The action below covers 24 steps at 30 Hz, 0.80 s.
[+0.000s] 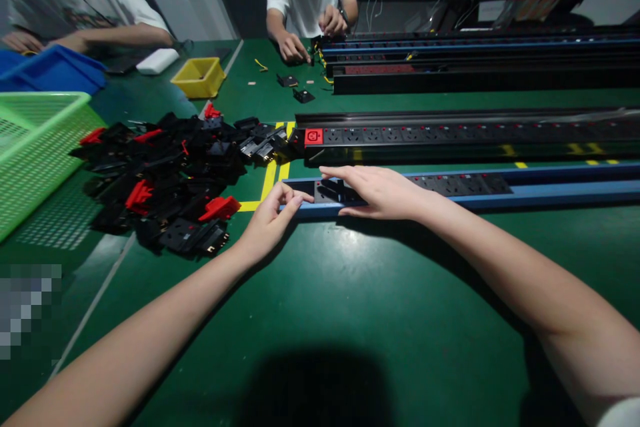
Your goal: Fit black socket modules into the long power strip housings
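Observation:
A long blue channel (550, 193) lies across the table with a row of black socket modules (470, 183) set in it. At its left end, my left hand (270, 217) is closed, its thumb and bent fingers gripping the channel's end. The tip of that index finger rests by the leftmost socket. My right hand (385, 192) lies over the sockets with its fingers stretched out to the left and the thumb along the near edge. It hides several modules beneath it.
Left of the channel is a heap of black and red socket modules (170, 173), beside a green basket (45, 147). Behind the channel lies a black power strip (450, 137) with one red socket. Farther back are a yellow bin (200, 77), a blue bin (55, 73) and two people working.

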### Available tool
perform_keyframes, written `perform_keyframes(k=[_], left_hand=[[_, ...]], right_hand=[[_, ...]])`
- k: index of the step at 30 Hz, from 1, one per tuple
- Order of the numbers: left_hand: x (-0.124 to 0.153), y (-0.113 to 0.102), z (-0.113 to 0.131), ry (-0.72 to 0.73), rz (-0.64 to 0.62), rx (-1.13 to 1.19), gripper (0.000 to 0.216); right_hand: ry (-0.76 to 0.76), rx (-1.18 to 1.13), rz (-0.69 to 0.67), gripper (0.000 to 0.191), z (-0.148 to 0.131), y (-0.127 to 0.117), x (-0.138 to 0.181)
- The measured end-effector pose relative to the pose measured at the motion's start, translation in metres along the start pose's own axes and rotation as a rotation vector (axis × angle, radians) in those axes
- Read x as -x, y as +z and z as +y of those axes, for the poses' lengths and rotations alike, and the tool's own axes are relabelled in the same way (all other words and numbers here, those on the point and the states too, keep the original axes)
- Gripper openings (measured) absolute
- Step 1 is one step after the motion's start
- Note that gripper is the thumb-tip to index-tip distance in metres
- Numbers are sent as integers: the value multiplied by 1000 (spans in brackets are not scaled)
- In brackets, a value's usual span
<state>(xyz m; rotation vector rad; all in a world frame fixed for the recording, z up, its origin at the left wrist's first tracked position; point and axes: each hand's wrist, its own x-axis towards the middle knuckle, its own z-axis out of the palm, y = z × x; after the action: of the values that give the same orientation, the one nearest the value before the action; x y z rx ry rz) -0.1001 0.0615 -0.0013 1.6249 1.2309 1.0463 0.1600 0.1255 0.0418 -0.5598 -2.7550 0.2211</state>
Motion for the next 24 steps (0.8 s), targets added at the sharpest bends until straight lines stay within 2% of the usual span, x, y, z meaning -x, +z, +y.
perform_keyframes(k=[3, 11, 19, 24], left_hand=[[0, -1, 3, -28, -79, 41, 25], [-3, -7, 4, -60, -180, 157, 27], [-2, -6, 3, -60, -101, 56, 30], [-2, -5, 3, -50, -73, 19, 31]], right_hand=[[-11, 17, -16, 84, 0, 0, -1], [24, 79, -52, 84, 0, 1, -1], [-1, 67, -69, 65, -5, -4, -2], [-3, 106, -104, 63, -7, -8, -5]])
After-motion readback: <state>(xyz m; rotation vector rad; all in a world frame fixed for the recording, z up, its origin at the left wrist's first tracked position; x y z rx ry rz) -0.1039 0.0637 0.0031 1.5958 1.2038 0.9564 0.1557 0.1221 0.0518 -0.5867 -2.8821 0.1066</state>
